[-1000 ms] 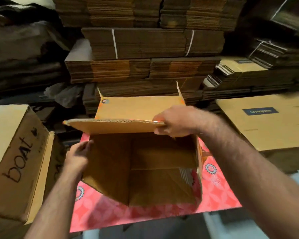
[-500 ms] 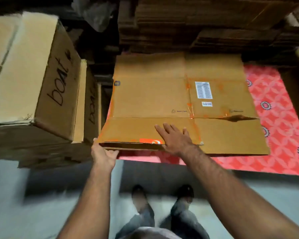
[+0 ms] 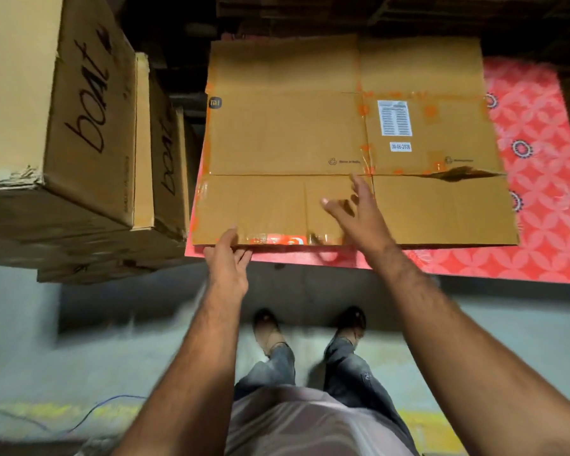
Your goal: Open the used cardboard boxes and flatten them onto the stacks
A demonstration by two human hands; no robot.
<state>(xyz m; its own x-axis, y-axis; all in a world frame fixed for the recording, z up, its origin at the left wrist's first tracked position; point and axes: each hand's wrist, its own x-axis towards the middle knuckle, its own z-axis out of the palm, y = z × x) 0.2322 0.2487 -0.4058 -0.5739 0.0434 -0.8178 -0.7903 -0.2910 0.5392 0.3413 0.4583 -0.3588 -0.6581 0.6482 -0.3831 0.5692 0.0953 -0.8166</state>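
— So, where is the flattened cardboard box [image 3: 352, 139] lying?

— It is lying flat on a red patterned sheet [image 3: 537, 133] that is covering the desk, with its near edge running along the sheet's front border. A white label [image 3: 394, 118] and a torn crease are showing on its right half.

— And the hands?

— The left hand [image 3: 227, 268] is reaching to the box's near left corner, its fingers [image 3: 229, 236] lying fairly straight and touching the front edge, the thumb side tucking just below it. Whether it is gripping that edge cannot be told. The right hand [image 3: 359, 218] is hovering over the near flap, close to the middle fold, with its fingers [image 3: 359, 185] spreading loosely and holding nothing; it is slightly blurred.

— What is standing around the box?

— Two upright cartons marked "boat" [image 3: 89, 103] are standing just beside it on the left, resting on a low stack of flattened cardboard [image 3: 79, 258]. More stacked cardboard is sitting dimly behind the desk. Below, the person's feet [image 3: 310, 327] are standing on a grey floor [image 3: 63, 340], and a thin blue wire [image 3: 93, 413] is trailing at lower left.
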